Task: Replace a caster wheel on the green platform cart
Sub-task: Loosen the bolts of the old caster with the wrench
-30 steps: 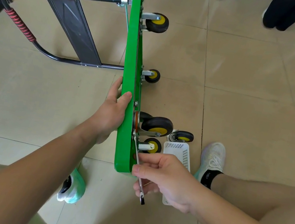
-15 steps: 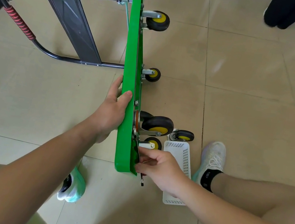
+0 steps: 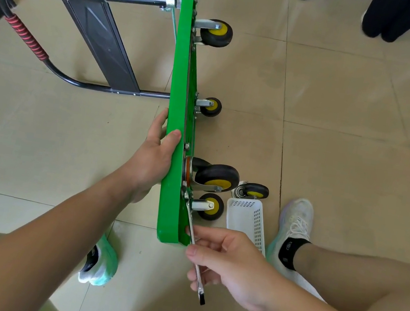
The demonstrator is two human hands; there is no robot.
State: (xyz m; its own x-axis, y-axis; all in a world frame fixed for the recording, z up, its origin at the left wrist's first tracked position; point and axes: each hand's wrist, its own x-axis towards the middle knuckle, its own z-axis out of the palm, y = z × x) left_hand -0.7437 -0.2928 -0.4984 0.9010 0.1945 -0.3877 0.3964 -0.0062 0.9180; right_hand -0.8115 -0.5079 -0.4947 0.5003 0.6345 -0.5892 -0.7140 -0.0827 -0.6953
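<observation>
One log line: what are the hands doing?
left hand: grips green platform cart | right hand: holds silver metal wrench | wrench head: at mount of black-and-yellow caster wheel

Both forearms are bare down to the left hand [image 3: 153, 159] and the right hand [image 3: 231, 264], and the legs are bare too. The right shoe [image 3: 296, 219] is a white lace-up trainer with a mint-tinged sole, worn over a black ankle sock [image 3: 289, 251] with a small white logo. The left shoe [image 3: 100, 264] is white and mint, black at the collar.

Single head-worn wide-angle view, looking steeply down and forward, close above the forearms, tiled floor [image 3: 339, 123] below
</observation>
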